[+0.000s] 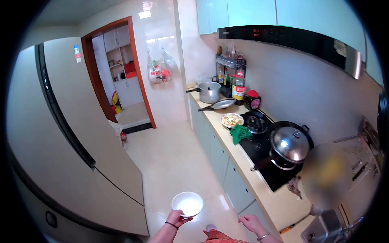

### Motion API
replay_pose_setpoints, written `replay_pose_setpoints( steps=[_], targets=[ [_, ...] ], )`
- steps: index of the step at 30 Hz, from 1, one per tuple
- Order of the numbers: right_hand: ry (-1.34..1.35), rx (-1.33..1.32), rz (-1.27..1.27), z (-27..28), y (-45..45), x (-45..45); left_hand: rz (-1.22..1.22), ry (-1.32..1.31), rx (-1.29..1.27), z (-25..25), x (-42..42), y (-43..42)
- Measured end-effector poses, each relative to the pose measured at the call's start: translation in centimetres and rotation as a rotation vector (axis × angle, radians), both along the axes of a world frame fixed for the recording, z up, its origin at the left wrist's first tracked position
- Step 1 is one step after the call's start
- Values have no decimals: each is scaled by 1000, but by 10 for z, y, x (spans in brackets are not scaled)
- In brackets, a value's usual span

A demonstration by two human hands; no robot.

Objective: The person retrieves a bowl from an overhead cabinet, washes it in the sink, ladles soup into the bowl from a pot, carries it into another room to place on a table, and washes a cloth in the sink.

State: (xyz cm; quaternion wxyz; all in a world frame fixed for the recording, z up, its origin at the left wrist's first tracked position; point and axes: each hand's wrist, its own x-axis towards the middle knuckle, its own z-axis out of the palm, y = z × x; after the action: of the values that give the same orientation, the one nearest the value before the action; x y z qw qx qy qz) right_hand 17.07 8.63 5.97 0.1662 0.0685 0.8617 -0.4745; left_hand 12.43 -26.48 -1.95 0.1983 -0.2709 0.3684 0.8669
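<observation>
My left hand (pixel 181 220) is closed on the near rim of a white bowl (pixel 193 205), held above the floor. The inside of the bowl looks plain white, and glare hides any detail in it. My right hand (pixel 252 224) hangs in the air beside the lower cabinets, loosely bent with its fingers apart and nothing visible in it. A bracelet circles each wrist. Part of a red patterned garment (pixel 223 236) shows between my arms.
On the right, a lidded wok (pixel 290 142) sits on the black stove (pixel 256 150). A green cloth (pixel 240 134), a plate of food (pixel 232 119), a pot (pixel 209 93) and a loose lid (pixel 223 104) line the counter. The fridge (pixel 60 101) stands left; a sink (pixel 324 229) is lower right.
</observation>
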Motion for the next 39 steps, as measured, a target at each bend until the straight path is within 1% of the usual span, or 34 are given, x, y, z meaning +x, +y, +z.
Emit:
replay_pose_setpoints(
  steps=[2,3,4,5,6,7,9,10,11,13,14,15,17,18,21,22,23,25,26,27,28,29,31,33,35,36,37,39],
  targets=[
    [33,-64,48,-12,-31,-52,136,-17,-17,3,-13,-43],
    [47,-80,52,-20,-45,-80,185,-9,-21,-38,-24,-75],
    [53,-133,66,-28,-58,-107,210,-17,76,-48,-34,-103],
    [52,-181,80,-31,-68,-132,317,-83,46,-68,-43,-127],
    [47,-131,105,-23,-79,-157,288,-25,4,-67,-49,-144],
    [62,-137,111,-24,-87,-189,529,-214,-41,-19,-53,-138],
    [95,-122,151,-18,-111,-239,464,-190,18,-8,-89,-172],
    [87,-142,135,-15,-120,-261,616,-211,-19,-7,-100,-181],
    [77,-148,130,-21,-128,-283,613,-220,-27,-1,-111,-189],
    [122,-163,204,-37,-144,-336,667,-148,-169,8,-144,-213],
    [104,-124,232,-28,-154,-357,732,-280,-159,-13,-161,-240],
    [96,-116,229,-24,-164,-377,803,-308,-150,-53,-176,-275],
    [73,-203,277,-19,-185,-419,747,-335,-263,-40,-215,-289],
    [71,-194,271,-20,-194,-441,897,-213,-49,-46,-241,-299],
    [88,-120,295,-30,-230,-505,825,-191,-41,-57,-344,-340],
    [80,-109,276,-36,-241,-525,790,-179,36,-1,-353,-321],
    [86,-97,252,-38,-252,-546,758,-153,1,-54,-389,-359],
    [94,-104,197,-44,-273,-577,711,-147,-139,-12,-464,-357],
    [120,-82,197,-56,-280,-590,692,-143,-142,6,-500,-363],
    [149,-54,199,-48,-290,-608,607,-60,-139,19,-536,-367],
    [80,-58,216,-38,-294,-621,521,19,-136,32,-572,-369],
    [74,-60,199,-36,-300,-634,491,28,-122,51,-610,-370],
    [22,-21,170,-38,-302,-663,384,86,-107,68,-688,-372],
    [37,-23,126,-45,-302,-689,333,137,-143,101,-764,-354],
    [135,-177,57,-57,-302,-713,233,281,-228,111,-846,-343],
    [134,-111,22,-26,-304,-726,177,380,-283,127,-880,-330],
    [129,-112,-1,-26,-302,-742,123,480,-332,142,-915,-312],
    [229,-145,-54,-30,-295,-771,97,530,-386,158,-986,-285]
  ],
)
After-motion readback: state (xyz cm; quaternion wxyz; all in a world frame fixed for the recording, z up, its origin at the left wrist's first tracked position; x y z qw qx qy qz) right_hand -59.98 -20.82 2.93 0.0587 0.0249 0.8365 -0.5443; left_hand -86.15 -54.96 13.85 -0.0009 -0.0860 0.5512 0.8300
